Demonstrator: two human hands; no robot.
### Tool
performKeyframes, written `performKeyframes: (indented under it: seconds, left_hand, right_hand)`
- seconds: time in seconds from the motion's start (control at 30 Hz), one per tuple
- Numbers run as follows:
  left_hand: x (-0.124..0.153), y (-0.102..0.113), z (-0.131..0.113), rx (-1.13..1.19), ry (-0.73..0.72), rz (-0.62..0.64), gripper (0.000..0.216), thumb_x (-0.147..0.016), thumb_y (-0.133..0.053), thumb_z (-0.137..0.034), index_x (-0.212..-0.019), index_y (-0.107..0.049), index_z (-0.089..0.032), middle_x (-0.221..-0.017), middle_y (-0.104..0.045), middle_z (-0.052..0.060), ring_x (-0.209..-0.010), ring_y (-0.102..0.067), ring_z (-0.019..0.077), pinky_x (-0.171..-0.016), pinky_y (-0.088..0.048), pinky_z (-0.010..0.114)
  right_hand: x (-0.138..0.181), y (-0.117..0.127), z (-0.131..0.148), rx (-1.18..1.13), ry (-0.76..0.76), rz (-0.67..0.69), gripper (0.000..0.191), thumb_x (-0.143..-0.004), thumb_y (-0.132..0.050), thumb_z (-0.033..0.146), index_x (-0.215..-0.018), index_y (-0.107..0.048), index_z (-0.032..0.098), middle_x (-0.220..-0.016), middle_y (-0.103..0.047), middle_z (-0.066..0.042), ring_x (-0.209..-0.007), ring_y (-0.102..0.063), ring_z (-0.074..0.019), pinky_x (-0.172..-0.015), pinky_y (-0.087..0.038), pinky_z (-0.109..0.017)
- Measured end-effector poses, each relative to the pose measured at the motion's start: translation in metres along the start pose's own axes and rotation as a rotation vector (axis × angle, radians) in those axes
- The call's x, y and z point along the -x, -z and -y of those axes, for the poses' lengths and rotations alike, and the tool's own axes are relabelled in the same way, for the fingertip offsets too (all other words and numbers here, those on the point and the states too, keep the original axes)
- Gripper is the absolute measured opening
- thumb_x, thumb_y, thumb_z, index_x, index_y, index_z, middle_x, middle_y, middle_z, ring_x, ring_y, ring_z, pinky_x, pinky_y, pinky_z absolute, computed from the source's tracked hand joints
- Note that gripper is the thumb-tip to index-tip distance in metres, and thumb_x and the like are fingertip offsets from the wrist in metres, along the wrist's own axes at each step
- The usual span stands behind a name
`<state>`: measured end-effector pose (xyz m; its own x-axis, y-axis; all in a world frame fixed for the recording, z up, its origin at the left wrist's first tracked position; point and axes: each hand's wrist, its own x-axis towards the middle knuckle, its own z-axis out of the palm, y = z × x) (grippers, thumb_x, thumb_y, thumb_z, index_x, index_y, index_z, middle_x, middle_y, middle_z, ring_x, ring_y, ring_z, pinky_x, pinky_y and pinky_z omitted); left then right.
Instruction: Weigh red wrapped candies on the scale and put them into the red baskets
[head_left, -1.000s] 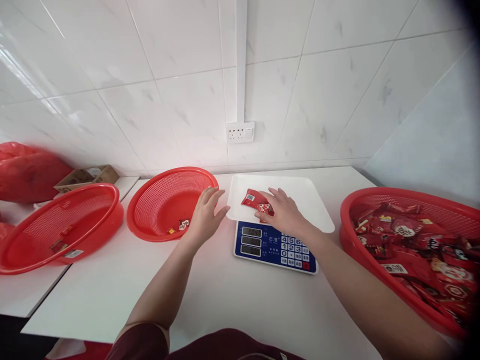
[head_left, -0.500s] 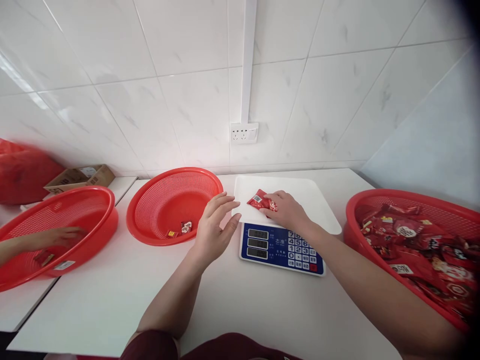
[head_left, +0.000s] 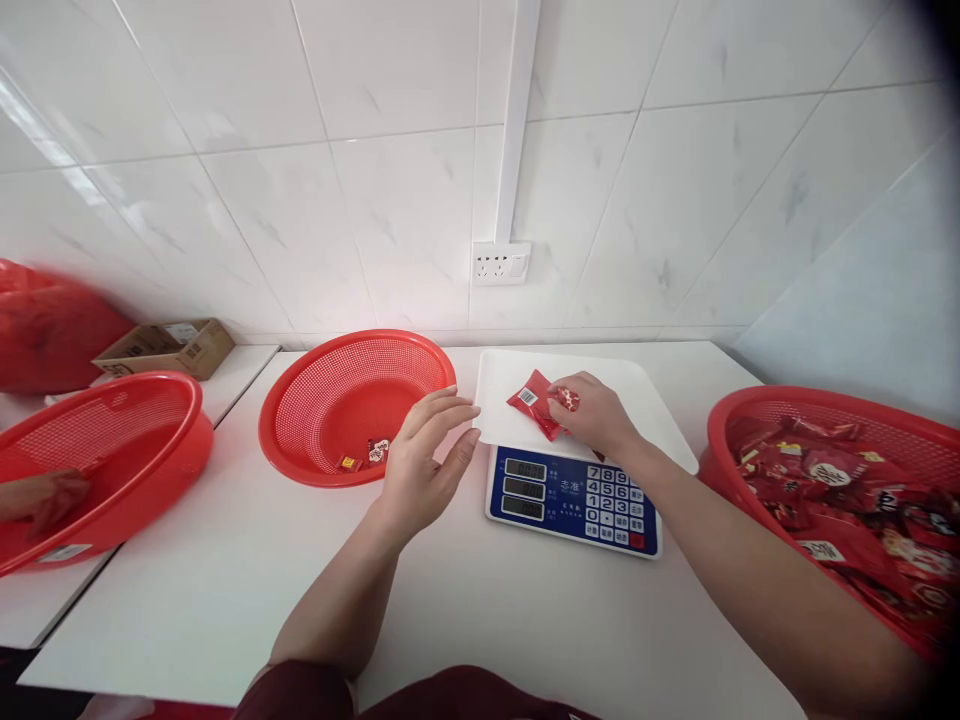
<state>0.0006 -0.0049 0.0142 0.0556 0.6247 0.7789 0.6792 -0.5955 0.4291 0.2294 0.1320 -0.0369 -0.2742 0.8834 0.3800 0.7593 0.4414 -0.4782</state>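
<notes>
Moved: right hand (head_left: 592,415) had lifted the red packets (head_left: 541,402) toward the scale pan's (head_left: 645,420) left edge.
Grip: pinching them; left hand (head_left: 424,465) was open, empty.
Count: three baskets (head_left: 300,420).

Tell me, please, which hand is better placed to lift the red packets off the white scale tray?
The right hand, probably. Its fingers already grip the red packets on the scale tray. The left hand hangs open beside the tray's left edge, touching no packet.

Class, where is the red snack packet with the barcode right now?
The red snack packet lies on the white scale tray, centre of the head view, under the right hand, right of the middle red basket.
</notes>
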Motion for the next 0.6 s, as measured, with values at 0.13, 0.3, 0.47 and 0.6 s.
performKeyframes:
  seconds: [0.13,0.3,0.47,0.6]
  left_hand:
    - [0.001,0.001,-0.001,0.018,-0.011,-0.004,0.02,-0.085,-0.057,-0.015,-0.104,-0.061,-0.021,-0.102,-0.068,0.006,-0.113,-0.058,0.0208,-0.092,-0.053,0.039]
    - [0.001,0.001,-0.002,0.022,-0.007,0.0,0.019,-0.086,-0.055,-0.016,-0.103,-0.062,-0.021,-0.1,-0.069,0.006,-0.11,-0.06,0.021,-0.09,-0.053,0.039]
    - [0.0,0.0,-0.003,0.016,-0.013,0.021,0.018,-0.086,-0.056,-0.016,-0.102,-0.062,-0.02,-0.099,-0.069,0.006,-0.106,-0.062,0.019,-0.088,-0.054,0.034]
    - [0.0,0.001,-0.004,0.017,-0.007,0.031,0.018,-0.087,-0.055,-0.018,-0.102,-0.062,-0.021,-0.098,-0.07,0.006,-0.104,-0.063,0.0192,-0.086,-0.054,0.034]
  right_hand:
    - [-0.001,0.003,0.001,-0.029,-0.014,-0.034,0.017,-0.073,-0.05,0.025,-0.081,-0.064,0.02,-0.09,-0.064,-0.005,-0.086,-0.059,-0.0202,-0.079,-0.046,-0.034]
    - [-0.003,0.007,0.002,-0.052,-0.037,-0.062,0.017,-0.071,-0.049,0.025,-0.078,-0.064,0.021,-0.087,-0.065,-0.005,-0.082,-0.059,-0.0206,-0.077,-0.046,-0.035]
    - [-0.004,0.01,0.003,-0.043,-0.074,-0.063,0.017,-0.07,-0.048,0.024,-0.074,-0.064,0.021,-0.086,-0.066,-0.004,-0.082,-0.059,-0.0205,-0.077,-0.046,-0.034]
    - [-0.003,0.012,0.004,-0.043,-0.08,-0.074,0.016,-0.069,-0.048,0.024,-0.072,-0.064,0.021,-0.085,-0.066,-0.004,-0.08,-0.059,-0.0202,-0.076,-0.046,-0.033]
